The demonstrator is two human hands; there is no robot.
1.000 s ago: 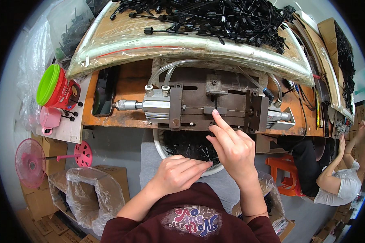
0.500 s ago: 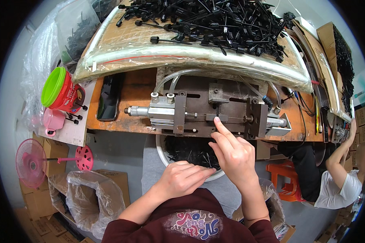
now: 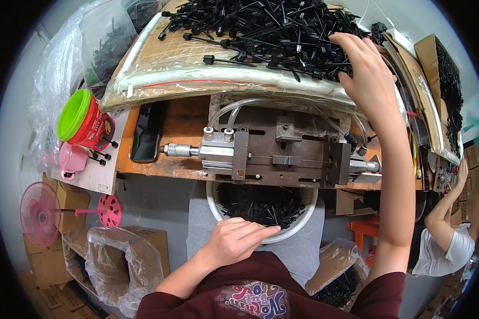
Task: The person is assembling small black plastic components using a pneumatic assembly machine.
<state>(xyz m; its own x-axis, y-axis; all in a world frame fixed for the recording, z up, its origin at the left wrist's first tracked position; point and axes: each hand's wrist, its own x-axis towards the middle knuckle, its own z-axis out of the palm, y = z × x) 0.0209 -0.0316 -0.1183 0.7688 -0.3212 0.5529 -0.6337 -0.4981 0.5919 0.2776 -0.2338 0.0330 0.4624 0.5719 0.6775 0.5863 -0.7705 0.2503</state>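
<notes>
We judge plenty left in the far heap of black parts [image 3: 274, 33], many pieces [image 3: 263, 204] in the near basket [image 3: 211, 204], the right hand [image 3: 368, 80] wide-gripped at the heap, the left hand [image 3: 238, 239] impossible to tell.

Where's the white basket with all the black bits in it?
In the head view, the white basket is just below the middle, on the person's side of the wooden bench, with the left hand by its near rim.
</notes>
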